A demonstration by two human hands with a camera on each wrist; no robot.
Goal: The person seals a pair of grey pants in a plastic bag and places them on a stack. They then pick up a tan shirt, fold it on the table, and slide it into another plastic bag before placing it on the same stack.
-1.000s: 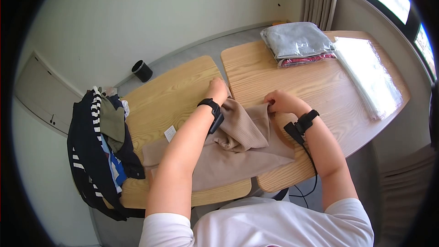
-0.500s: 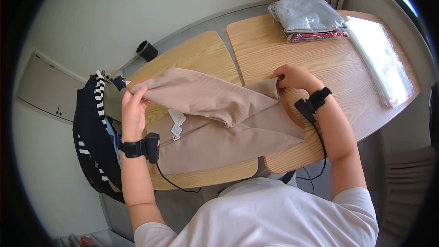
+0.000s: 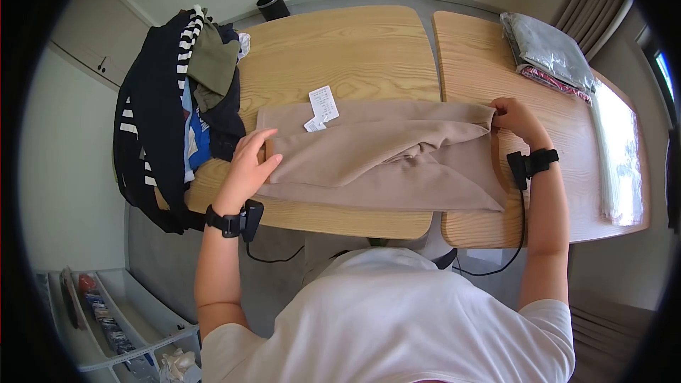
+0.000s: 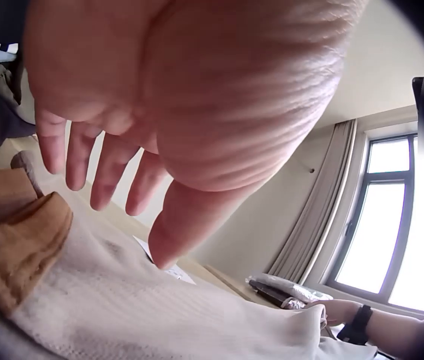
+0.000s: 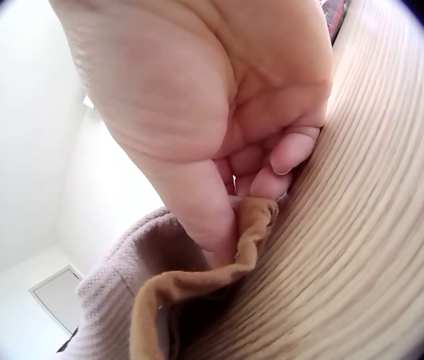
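A beige ribbed garment (image 3: 355, 157) lies lengthwise across the gap of the table, one long narrow part folded over along it. My left hand (image 3: 247, 164) is at its left end, fingers straight and slightly spread; in the left wrist view they hang above the fabric near a brown-lined opening (image 4: 24, 251). At the other end my right hand (image 3: 520, 120) pinches the garment's edge between thumb and fingers. The right wrist view shows the brown inner edge (image 5: 174, 283) running down from those fingertips. A white printed tag (image 3: 323, 103) lies on the upper layer.
Dark, striped and olive clothes (image 3: 159, 120) are heaped over the table's left end. Plastic-wrapped folded clothes (image 3: 550, 50) and a stack of clear bags (image 3: 616, 156) lie at the right. Behind the table stands a black bin (image 3: 272, 6); a divided grey container (image 3: 135, 284) sits lower left.
My left hand moved from the garment's upper middle to its left end, drawing the folded part leftward and laying it down, then released it. The right hand keeps its pinch. The head view shifted.
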